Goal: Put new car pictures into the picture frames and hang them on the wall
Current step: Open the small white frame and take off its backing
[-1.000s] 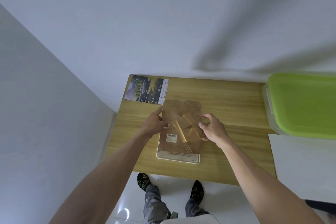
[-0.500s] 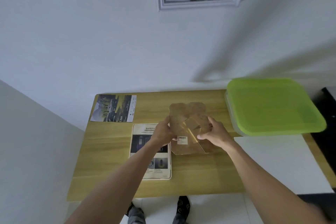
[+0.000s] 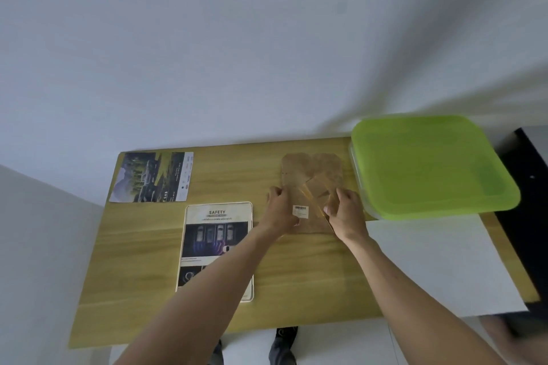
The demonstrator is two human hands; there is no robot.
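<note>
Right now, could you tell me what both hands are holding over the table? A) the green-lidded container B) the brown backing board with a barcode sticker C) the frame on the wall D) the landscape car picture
B: the left hand and right hand grip the brown backing board by its sides, beside the white frame lying on the table.

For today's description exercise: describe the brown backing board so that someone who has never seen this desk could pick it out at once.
Start at the wooden table against the white wall, then find the green-lidded box at its right end. Just left of that box lies the brown backing board, gripped at its sides by the left hand and right hand. Unlike the two printed car pictures further left, it is plain brown, with a fold-out stand and a small white barcode sticker.
</note>
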